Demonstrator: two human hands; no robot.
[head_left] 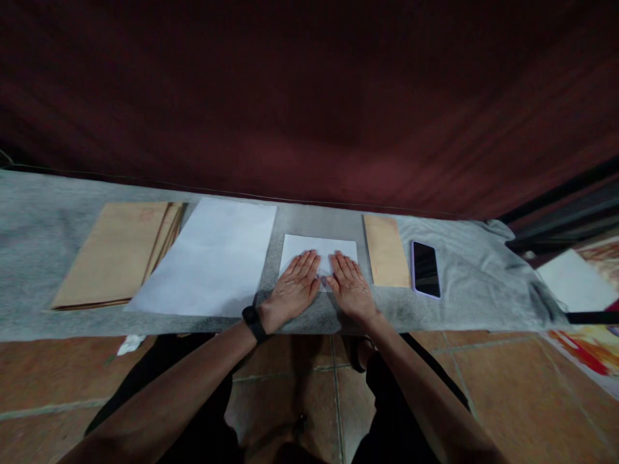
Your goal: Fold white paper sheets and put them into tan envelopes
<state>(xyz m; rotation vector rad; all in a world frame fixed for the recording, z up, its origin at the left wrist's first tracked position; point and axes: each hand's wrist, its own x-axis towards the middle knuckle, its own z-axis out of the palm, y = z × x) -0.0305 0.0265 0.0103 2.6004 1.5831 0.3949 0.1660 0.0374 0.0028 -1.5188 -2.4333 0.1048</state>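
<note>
A dark red curtain [309,96] fills twelve o'clock, behind a grey cloth [469,270]. The left arm [178,386] reaches in from seven o'clock, the right arm [425,393] from five. A large white sheet [213,258] lies at nine o'clock, with brown envelopes [109,254] next to it, farther out. The left hand [294,280] is palm down, fingers extended toward one o'clock; the right hand [351,283] mirrors it toward eleven, thumbs near each other. Both are spread flat, unclosed, resting on the paper [323,246], which lies on the cloth at centre, its twelve o'clock edge showing beyond them. A small envelope [389,254] lies at three o'clock from it, the phone [425,269] just past that. A black band [254,323] sits behind the left hand, at seven.
</note>
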